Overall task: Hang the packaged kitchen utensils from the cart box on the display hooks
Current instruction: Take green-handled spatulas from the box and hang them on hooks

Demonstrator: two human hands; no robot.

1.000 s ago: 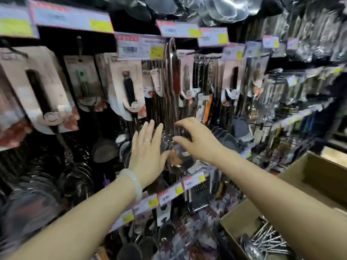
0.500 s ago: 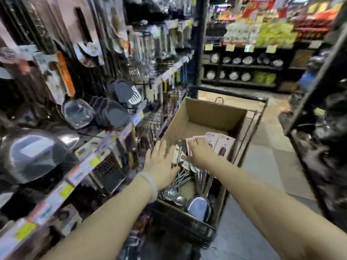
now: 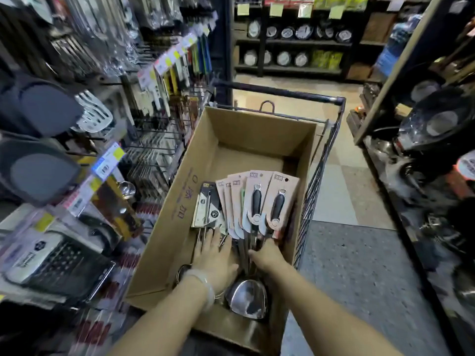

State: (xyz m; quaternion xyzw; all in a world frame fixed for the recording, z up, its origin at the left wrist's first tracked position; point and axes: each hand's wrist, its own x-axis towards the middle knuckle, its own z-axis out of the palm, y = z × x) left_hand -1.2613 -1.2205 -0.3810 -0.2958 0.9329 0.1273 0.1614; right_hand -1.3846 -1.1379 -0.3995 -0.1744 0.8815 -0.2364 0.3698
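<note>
Nearest, the left hand point(image 3: 214, 255) lies flat with its grip spread over the loose steel utensils, while the right hand point(image 3: 267, 255) has its grip curled round the metal shafts below the fanned pink-carded utensils point(image 3: 257, 199) in the cardboard box point(image 3: 177, 201). Lifting that bunch could, I judge, let cards slide apart and drop, or snag the black-carded pack point(image 3: 207, 209) beside them. Farther left, the crowded display hooks point(image 3: 154, 147) may catch a card.

Left arm: stretched forward into the cardboard box point(image 3: 185, 201).
Left hand point(image 3: 214, 255): palm down, fingers straight, inside the box.
Right arm: stretched forward into the box.
Right hand point(image 3: 267, 255): fingers curled down, gripping inside the box.
</note>
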